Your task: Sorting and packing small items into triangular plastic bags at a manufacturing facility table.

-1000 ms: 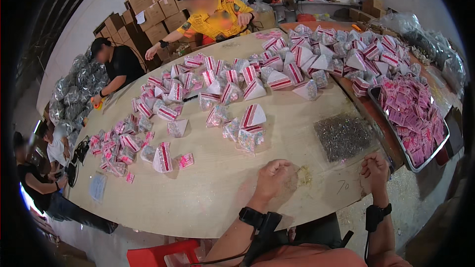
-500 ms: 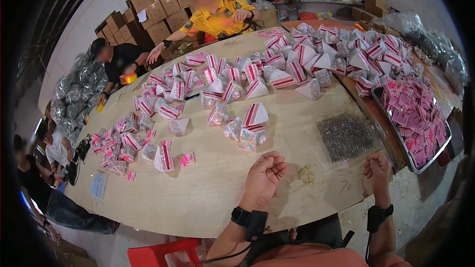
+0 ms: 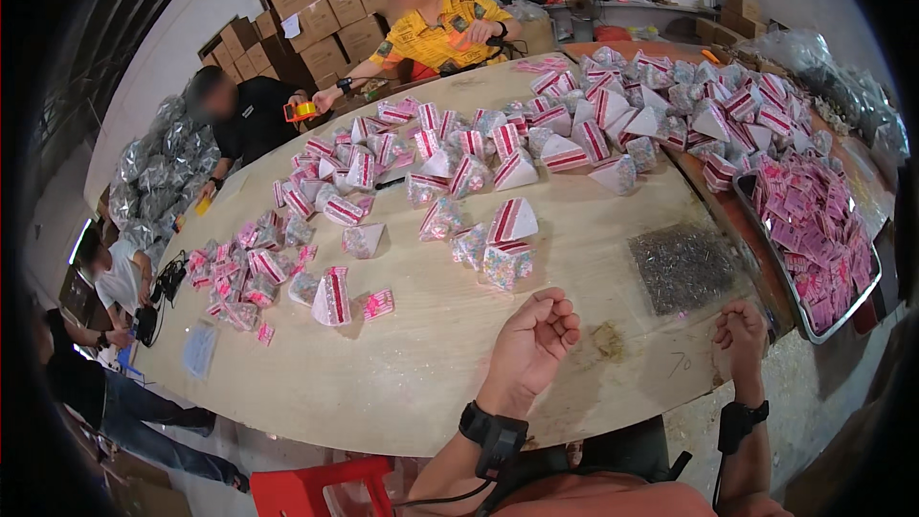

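Note:
My left hand (image 3: pixel 538 340) hovers over the near edge of the table (image 3: pixel 421 364), its fingers loosely curled and nothing visible in them. To its right, my right hand (image 3: pixel 742 337) is also curled, with no object showing. Between and beyond my hands lies a flat square patch of small dark glittering bits (image 3: pixel 682 268). Nearest my left hand stand clear packs with white-and-red cake-slice-shaped tops (image 3: pixel 513 220), filled with pale colourful bits. Farther left are another cake-slice pack (image 3: pixel 332 297) and a pink sachet (image 3: pixel 379 303).
A metal tray (image 3: pixel 821 337) heaped with pink sachets stands at the right. Cake-slice packs (image 3: pixel 613 105) pile across the far side. Co-workers in yellow (image 3: pixel 445 29) and black (image 3: pixel 263 120) are across the table. A red stool (image 3: pixel 287 493) is below left.
The two far co-workers' hands have come together at an orange tape roll. My hands stay curled in nearly the same place; the whole view has shifted slightly.

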`<action>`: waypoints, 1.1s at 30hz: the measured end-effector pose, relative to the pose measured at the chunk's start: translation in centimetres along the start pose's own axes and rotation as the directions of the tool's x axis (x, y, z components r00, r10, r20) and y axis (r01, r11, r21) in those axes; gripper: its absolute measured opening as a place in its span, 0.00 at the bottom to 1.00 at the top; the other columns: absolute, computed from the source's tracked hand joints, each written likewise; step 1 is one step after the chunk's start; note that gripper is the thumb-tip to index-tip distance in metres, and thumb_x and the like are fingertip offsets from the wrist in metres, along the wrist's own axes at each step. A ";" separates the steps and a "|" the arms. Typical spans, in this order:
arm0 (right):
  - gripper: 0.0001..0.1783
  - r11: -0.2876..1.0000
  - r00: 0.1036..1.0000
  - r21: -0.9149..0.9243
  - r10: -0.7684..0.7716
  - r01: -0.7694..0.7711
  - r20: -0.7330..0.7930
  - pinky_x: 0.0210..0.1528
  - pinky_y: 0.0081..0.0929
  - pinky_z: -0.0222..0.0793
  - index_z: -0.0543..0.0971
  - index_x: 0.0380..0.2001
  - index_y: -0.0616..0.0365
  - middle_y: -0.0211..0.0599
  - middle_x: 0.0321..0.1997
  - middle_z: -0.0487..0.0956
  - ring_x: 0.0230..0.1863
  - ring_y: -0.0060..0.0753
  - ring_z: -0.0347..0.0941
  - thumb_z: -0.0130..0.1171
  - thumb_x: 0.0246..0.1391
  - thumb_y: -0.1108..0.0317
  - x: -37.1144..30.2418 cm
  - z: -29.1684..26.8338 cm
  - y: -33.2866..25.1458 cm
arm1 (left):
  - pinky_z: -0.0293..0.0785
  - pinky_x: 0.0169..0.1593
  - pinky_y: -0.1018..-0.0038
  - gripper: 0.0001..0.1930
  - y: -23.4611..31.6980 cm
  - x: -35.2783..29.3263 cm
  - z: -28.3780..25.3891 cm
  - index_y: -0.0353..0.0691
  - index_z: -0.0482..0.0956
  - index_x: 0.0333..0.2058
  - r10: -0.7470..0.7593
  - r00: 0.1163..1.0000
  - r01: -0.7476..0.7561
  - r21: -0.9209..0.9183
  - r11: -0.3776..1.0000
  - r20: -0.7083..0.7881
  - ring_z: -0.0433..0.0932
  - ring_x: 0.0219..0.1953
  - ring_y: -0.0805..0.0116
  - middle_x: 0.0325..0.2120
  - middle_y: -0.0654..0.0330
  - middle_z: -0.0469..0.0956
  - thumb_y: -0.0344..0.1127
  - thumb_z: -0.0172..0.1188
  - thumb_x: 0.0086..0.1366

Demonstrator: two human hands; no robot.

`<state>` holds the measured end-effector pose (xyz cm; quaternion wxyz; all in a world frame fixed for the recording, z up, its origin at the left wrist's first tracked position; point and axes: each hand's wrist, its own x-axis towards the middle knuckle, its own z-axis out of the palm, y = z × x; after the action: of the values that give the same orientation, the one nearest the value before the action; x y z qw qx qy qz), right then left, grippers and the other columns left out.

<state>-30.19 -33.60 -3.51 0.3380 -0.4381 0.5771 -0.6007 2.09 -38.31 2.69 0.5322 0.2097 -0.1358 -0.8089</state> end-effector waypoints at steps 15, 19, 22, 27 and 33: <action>0.07 0.999 0.998 0.009 0.043 -0.042 -0.034 0.14 0.11 0.57 0.71 0.27 0.59 0.29 0.19 0.71 0.15 0.14 0.65 0.41 0.51 0.76 -0.3 -0.1 0.3 | 0.71 0.34 0.76 0.08 1.3 -0.1 -5.2 0.35 0.69 0.36 0.128 0.989 -0.090 0.370 0.924 -0.078 0.72 0.28 0.71 0.27 0.60 0.73 0.29 0.46 0.59; 0.07 1.000 0.999 0.022 0.013 -0.012 -0.030 0.14 0.12 0.57 0.71 0.26 0.59 0.29 0.19 0.71 0.14 0.15 0.65 0.41 0.51 0.76 -0.3 0.2 0.2 | 0.71 0.34 0.75 0.08 1.3 -0.2 -7.3 0.34 0.69 0.37 0.162 0.980 -0.102 0.401 0.910 -0.119 0.73 0.28 0.70 0.27 0.59 0.73 0.28 0.45 0.59; 0.07 1.000 1.000 0.011 0.021 -0.021 -0.001 0.14 0.12 0.58 0.71 0.26 0.59 0.30 0.19 0.71 0.14 0.16 0.66 0.42 0.51 0.76 -0.1 0.2 0.3 | 0.72 0.35 0.74 0.08 1.3 0.0 -7.5 0.34 0.70 0.37 0.167 0.982 -0.122 0.373 0.920 -0.091 0.73 0.29 0.68 0.27 0.58 0.73 0.27 0.45 0.59; 0.07 0.999 0.999 -0.008 0.036 -0.036 -0.030 0.15 0.13 0.60 0.71 0.26 0.60 0.31 0.20 0.72 0.15 0.17 0.67 0.42 0.51 0.76 -0.1 -0.2 1.0 | 0.72 0.36 0.72 0.08 1.0 0.1 -7.7 0.33 0.70 0.37 0.167 0.985 -0.139 0.366 0.920 -0.045 0.74 0.29 0.66 0.28 0.57 0.74 0.27 0.46 0.59; 0.07 0.999 0.999 0.014 0.030 -0.030 -0.041 0.15 0.14 0.59 0.72 0.25 0.62 0.31 0.18 0.72 0.16 0.17 0.67 0.43 0.51 0.76 -0.6 0.4 -0.9 | 0.72 0.35 0.71 0.08 0.9 0.1 -7.4 0.33 0.69 0.37 0.184 0.983 -0.159 0.406 0.900 -0.024 0.74 0.28 0.66 0.28 0.57 0.73 0.27 0.46 0.59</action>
<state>-29.52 -33.13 -2.70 0.3380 -0.4144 0.5864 -0.6084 6.40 -38.73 -3.38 0.5508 0.3268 -0.3006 -0.7068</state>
